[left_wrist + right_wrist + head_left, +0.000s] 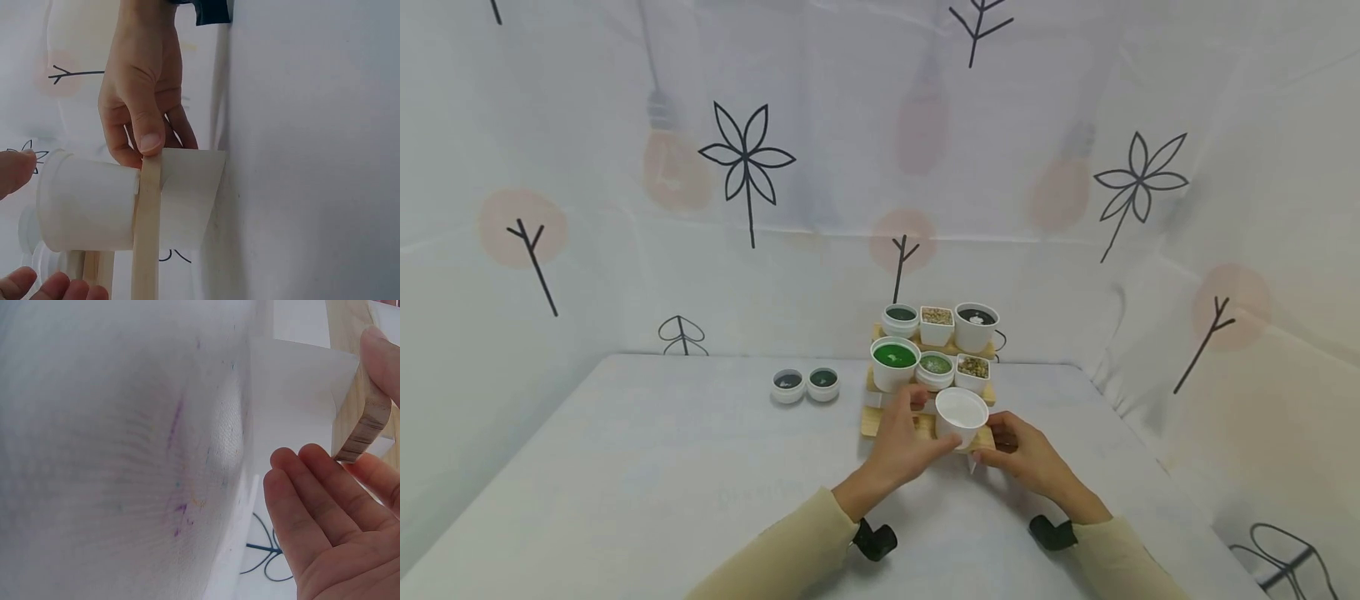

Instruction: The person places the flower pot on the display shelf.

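Observation:
A three-tiered stand with wooden steps point(871, 422) and white supports point(187, 194) holds several small white pots. On its lowest step sits a white tub point(961, 410) with a pale top. My left hand point(901, 448) is spread around the tub's left and front, thumb before it, fingers slightly bent and apart from its wall. At the right end of that step, my right hand point(1028, 458) pinches the wooden board point(364, 422) between thumb and index finger. Its other fingers point(300, 519) extend loosely beside the support.
Green-filled pots point(895, 357) and a square pot of grainy bits point(973, 372) stand on the middle step. The top step bears a dark-filled pot point(976, 325) and others. Two small dark-topped jars point(787, 387) point(823, 385) sit left on the white table point(662, 467), before a patterned cloth backdrop.

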A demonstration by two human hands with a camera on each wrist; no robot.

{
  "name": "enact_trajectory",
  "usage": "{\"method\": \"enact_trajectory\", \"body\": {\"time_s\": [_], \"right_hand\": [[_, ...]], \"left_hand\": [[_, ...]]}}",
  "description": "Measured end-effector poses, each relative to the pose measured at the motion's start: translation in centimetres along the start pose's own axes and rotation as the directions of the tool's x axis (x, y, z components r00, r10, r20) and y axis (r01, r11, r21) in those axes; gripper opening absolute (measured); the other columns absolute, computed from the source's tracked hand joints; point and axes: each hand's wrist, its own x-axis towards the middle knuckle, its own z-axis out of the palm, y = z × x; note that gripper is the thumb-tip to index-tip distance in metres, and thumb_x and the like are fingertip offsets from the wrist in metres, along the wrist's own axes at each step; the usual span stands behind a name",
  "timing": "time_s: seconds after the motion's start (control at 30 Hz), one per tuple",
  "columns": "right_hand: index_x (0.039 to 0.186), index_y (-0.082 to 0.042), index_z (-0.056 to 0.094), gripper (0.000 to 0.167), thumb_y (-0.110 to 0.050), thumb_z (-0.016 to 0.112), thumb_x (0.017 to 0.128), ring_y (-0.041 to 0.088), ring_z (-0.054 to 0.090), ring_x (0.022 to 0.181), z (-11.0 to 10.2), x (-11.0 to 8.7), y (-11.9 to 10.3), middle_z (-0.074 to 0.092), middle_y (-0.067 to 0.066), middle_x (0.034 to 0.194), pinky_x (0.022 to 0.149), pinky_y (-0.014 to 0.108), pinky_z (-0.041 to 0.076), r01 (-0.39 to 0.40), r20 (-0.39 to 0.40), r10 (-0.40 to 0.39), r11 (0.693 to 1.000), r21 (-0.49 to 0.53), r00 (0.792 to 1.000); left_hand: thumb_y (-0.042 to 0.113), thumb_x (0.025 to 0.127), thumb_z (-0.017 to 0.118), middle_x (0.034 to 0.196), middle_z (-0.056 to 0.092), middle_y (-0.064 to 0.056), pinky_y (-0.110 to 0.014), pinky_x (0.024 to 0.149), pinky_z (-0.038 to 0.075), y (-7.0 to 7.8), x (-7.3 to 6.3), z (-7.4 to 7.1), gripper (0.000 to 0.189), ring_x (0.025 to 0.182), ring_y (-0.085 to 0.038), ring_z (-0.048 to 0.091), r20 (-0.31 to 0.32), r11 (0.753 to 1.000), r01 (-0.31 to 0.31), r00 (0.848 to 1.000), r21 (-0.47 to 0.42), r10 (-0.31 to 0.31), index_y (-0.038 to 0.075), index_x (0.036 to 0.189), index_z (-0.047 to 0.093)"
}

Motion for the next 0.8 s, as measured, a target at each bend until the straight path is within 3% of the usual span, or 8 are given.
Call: {"method": "enact_trajectory", "body": {"time_s": [0.23,0.37,0.53,0.8], "right_hand": [[0.122,-0.006,0.053,0.062,-0.039,0.078,0.077,0.027,0.062,0.105,0.1,0.1,-0.1,0.061,0.011,0.118,0.087,0.042,0.053,-0.004,0.000,0.004,1.000,-0.001,1.000],[0.122,-0.008,0.053,0.062,-0.041,0.078,0.076,0.026,0.061,0.106,0.1,0.2,0.0,0.061,0.009,0.118,0.088,0.041,0.052,-0.019,-0.005,0.019,1.000,-0.007,1.000],[0.123,-0.007,0.053,0.062,-0.041,0.077,0.078,0.028,0.061,0.107,0.0,0.2,0.2,0.060,0.011,0.120,0.089,0.042,0.052,-0.021,0.004,0.021,1.000,-0.007,1.000],[0.124,-0.007,0.052,0.063,-0.042,0.077,0.078,0.028,0.060,0.108,0.1,0.2,0.1,0.060,0.010,0.121,0.090,0.043,0.052,-0.037,0.014,0.037,0.999,-0.016,0.999]], "left_hand": [[0.023,0.073,0.083,0.122,0.051,-0.005,-0.036,0.094,0.048,-0.1,-0.7,-2.1,0.067,0.115,-0.020,0.050,0.017,1.000,-0.009,1.000,-0.024,0.009,0.007,0.125,0.045],[0.021,0.074,0.082,0.122,0.052,-0.009,-0.037,0.093,0.049,-0.2,-1.0,-3.1,0.067,0.114,-0.023,0.052,-0.006,0.997,-0.081,0.997,0.002,0.081,0.003,0.126,0.045],[0.021,0.074,0.081,0.119,0.051,-0.011,-0.039,0.090,0.051,-0.3,-1.1,-4.1,0.063,0.109,-0.024,0.053,-0.042,0.981,-0.185,0.981,0.052,0.187,0.001,0.123,0.046],[0.019,0.075,0.081,0.120,0.051,-0.015,-0.041,0.091,0.050,-0.9,-1.0,-6.4,0.063,0.111,-0.026,0.050,-0.067,0.972,-0.214,0.973,0.093,0.221,0.000,0.123,0.046]]}}
